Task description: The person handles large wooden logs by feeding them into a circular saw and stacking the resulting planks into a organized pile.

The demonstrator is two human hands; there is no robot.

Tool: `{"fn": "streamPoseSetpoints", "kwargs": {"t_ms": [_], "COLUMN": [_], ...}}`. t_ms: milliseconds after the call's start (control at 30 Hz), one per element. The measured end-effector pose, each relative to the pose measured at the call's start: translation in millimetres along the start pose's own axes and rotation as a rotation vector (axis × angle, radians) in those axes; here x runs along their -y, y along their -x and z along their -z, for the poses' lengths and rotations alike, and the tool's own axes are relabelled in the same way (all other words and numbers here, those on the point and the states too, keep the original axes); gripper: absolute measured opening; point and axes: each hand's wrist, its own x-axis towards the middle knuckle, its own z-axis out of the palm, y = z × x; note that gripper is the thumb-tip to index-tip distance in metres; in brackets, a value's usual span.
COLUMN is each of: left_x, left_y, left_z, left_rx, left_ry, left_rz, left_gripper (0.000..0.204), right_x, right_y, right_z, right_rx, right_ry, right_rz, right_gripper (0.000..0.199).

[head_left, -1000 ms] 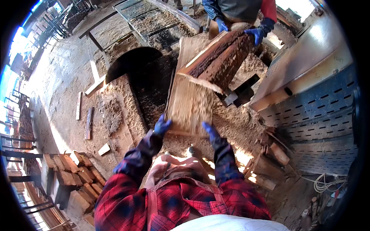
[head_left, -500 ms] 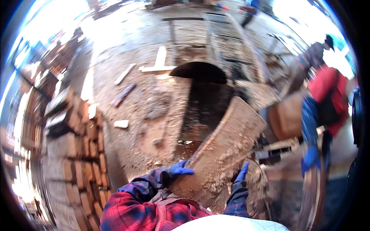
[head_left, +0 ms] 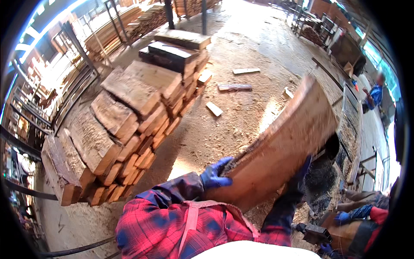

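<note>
I hold a wide wooden slab [head_left: 280, 144] lifted off the ground, tilted up to the right. My left hand [head_left: 214, 174], in a blue glove, grips its near left edge. My right hand [head_left: 300, 178], gloved too, clasps the slab's lower right edge. My sleeves are red and dark plaid. The slab's flat sawn face points toward me.
A tall stack of rough wooden slabs [head_left: 129, 112] stands to my left. Loose offcuts [head_left: 235, 87] lie on the sawdust floor [head_left: 241, 47]. At the lower right another person's blue-gloved hand [head_left: 343, 217] is on a log. A person in blue [head_left: 374, 96] stands far right.
My view has swung left from the saw pit to the slab stack. The slab has come up with both hands, off the sawdust pile, and is now carried in the air.
</note>
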Motion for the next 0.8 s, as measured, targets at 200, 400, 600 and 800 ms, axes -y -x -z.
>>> {"fn": "streamPoseSetpoints", "kwargs": {"t_ms": [200, 400, 600, 800], "left_x": [-60, -106, 40, 141], "left_y": [33, -44, -113, -194], "left_z": [133, 258, 277, 47], "left_rx": [-0.434, -0.717, -0.823, 0.033], "left_ry": [0.28, 0.423, 0.055, -0.31], "left_rz": [-0.298, -0.487, -0.266, 0.218], "left_gripper": [0.08, 0.055, 0.048, 0.088], "right_x": [-29, -36, -61, -36], "right_y": [-108, -112, -69, 48], "right_z": [-304, -475, -286, 70], "right_rx": [0.501, 0.889, 0.696, -0.526], "right_ry": [0.417, 0.272, 0.994, 1.562], "right_rz": [0.039, 0.105, 0.22, 0.376], "right_gripper": [0.053, 0.064, 0.07, 0.053]}}
